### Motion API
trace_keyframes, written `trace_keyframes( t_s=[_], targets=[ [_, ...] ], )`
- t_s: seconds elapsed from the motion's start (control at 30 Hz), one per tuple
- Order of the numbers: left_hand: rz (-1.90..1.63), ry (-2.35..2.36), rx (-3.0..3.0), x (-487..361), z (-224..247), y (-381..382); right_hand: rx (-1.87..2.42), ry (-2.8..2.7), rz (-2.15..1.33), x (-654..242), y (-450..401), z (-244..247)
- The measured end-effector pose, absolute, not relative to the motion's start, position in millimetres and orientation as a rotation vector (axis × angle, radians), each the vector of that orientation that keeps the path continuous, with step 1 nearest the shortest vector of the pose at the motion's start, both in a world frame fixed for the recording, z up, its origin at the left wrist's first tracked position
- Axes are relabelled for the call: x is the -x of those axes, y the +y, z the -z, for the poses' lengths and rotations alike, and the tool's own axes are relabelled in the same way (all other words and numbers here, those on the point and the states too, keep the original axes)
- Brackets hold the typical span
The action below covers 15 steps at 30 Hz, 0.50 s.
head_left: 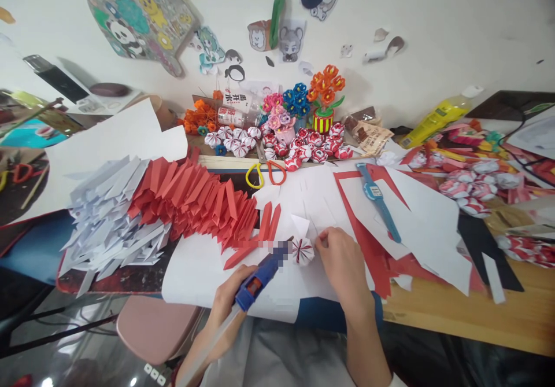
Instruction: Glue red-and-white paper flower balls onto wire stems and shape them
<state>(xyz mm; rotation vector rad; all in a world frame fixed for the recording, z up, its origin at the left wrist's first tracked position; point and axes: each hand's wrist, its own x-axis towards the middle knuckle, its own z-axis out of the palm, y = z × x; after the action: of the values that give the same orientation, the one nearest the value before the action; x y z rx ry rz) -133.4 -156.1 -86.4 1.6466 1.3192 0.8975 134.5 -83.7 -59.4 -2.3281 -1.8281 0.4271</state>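
My left hand (234, 288) is wrapped round a blue glue gun (255, 283), its nozzle pointing up and right, partly hidden by a pixelated patch. A clear stick trails from the gun's back end. Right of the nozzle lies a small round white paper ball with dark red stripes (302, 250) on white paper (208, 268). Beside the ball, my right hand (340, 254) has its thumb and index finger pinched together; what they hold, if anything, is too small to name. Folded red strips (264, 225) lie just beyond the gun.
Piles of folded red (195, 202) and white (117, 213) strips lie at the left. Orange and yellow scissors (265, 174), finished paper balls (303, 147) and flower pots stand at the back. A blue watch (379, 202) rests on paper at the right, near a yellow bottle (437, 121).
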Motion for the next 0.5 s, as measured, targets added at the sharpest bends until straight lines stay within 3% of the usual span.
trace_keyframes(
  t_s=[0.2, 0.4, 0.5],
  targets=[
    [-0.859, 1.265, -1.707, 133, 89, -163, 2.359, -1.737, -0.444, -130, -75, 49],
    [-0.778, 1.315, -1.677, 129, 82, -161, 1.74, -1.257, -1.201, -157, -64, 43],
    [-0.803, 1.361, -1.619, 126, 79, -160, 1.464, -1.091, -1.294, -163, -59, 44]
  ],
)
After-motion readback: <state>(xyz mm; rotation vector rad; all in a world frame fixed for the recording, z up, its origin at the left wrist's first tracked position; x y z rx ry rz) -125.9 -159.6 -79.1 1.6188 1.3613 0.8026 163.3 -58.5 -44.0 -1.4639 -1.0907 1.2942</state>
